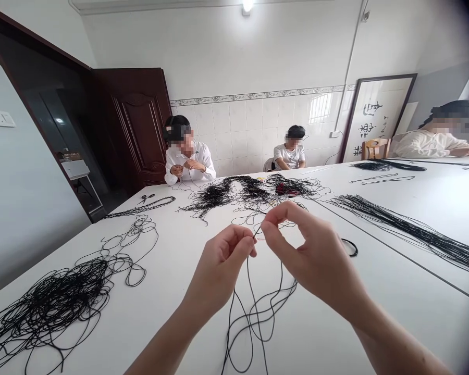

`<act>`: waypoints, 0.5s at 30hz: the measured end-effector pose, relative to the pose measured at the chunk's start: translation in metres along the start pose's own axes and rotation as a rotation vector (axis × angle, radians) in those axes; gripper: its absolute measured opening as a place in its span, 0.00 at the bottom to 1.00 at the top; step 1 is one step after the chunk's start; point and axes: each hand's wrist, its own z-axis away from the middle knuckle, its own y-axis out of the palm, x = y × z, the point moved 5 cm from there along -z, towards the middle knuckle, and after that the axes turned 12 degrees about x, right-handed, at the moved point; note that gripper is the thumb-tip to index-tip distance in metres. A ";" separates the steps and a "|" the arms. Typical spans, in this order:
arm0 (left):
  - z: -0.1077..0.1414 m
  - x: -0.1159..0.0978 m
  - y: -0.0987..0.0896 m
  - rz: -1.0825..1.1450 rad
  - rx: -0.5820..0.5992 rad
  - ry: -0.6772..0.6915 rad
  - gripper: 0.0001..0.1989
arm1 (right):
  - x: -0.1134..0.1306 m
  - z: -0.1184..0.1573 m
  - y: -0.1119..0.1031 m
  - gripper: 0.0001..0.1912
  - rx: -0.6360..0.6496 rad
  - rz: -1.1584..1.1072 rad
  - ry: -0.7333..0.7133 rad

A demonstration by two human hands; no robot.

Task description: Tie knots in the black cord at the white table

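Note:
A thin black cord [257, 231] runs between the fingertips of both my hands, above the white table. My left hand [227, 260] is closed, pinching the cord between thumb and forefinger. Slightly higher and to the right, my right hand [312, 250] pinches the cord's other side with thumb and forefinger. Below the hands, loose loops of black cord [254, 315] hang down and lie on the table. Whether these loops all belong to the held cord is hard to tell. A small black ring of cord [352, 247] lies just right of my right hand.
The white table [172, 250] bears a tangled cord heap [62, 297] at left, more cord piles [214, 195] ahead, and a long straight cord bundle [410, 229] at right. Three people sit around: one person [195, 161] ahead, another person [291, 153] farther back, a third person [426, 140] at right.

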 end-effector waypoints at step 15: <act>0.011 -0.003 0.016 0.732 0.041 0.115 0.06 | 0.002 -0.002 0.026 0.07 0.402 -0.794 0.008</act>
